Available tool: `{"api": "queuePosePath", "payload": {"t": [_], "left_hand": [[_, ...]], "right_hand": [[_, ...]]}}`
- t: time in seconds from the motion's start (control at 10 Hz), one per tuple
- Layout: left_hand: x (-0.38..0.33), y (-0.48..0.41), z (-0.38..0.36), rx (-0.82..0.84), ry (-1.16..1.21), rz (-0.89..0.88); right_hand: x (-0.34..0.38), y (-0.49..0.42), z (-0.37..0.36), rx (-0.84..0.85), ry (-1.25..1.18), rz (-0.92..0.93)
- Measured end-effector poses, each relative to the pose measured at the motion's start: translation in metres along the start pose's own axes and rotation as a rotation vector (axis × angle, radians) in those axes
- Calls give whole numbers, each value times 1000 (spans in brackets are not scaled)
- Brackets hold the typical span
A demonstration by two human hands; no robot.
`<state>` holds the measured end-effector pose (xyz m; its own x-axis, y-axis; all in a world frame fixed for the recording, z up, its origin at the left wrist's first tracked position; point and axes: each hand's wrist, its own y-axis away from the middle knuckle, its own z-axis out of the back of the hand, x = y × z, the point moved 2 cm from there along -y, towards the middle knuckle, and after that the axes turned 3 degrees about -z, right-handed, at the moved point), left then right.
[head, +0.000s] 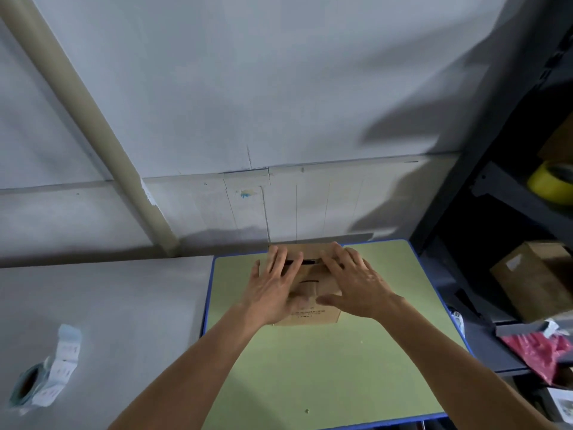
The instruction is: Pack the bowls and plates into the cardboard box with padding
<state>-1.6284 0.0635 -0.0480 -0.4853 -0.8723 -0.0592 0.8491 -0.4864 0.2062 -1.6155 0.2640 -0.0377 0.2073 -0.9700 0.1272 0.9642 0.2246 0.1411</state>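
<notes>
My left hand (276, 287) and right hand (356, 283) lie flat and spread on top of the box (310, 316) at the far side of the counter (310, 373). I judge this the closing step; next, keep the top pressed level for sealing.

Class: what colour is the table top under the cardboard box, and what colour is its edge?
Pale green table top with a blue edge, seen in the head view.
</notes>
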Motion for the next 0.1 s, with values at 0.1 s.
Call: {"api": "queuePosePath", "payload": {"t": [0.1], "left_hand": [[-6, 4, 14, -27, 17, 1]], "right_hand": [[4, 5, 11, -35, -6, 0]]}}
